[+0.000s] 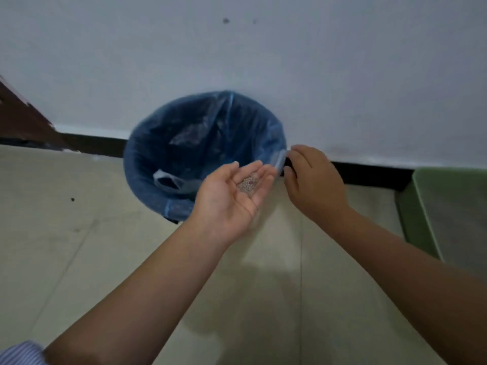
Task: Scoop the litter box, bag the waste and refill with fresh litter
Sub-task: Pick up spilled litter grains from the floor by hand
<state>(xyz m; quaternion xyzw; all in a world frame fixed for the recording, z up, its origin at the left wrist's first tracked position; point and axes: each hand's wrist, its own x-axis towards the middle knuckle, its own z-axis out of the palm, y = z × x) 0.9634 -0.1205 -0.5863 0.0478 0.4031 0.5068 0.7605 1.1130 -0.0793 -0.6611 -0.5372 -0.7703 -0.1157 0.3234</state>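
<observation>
A round bin lined with a blue plastic bag [168, 154] stands against the white wall. My left hand [232, 193] is held palm up at the bin's near right rim, fingers straight, with a small heap of grey litter grains [247, 184] in the palm. My right hand [313, 180] pinches the bag's folded edge [280, 159] at the bin's right rim. The green litter box [448, 206] shows at the right edge of the view, partly cut off.
Beige floor tiles [79, 233] spread around the bin. A dark skirting strip [369, 172] runs along the foot of the wall. A brown wooden piece [21, 114] stands at the far left.
</observation>
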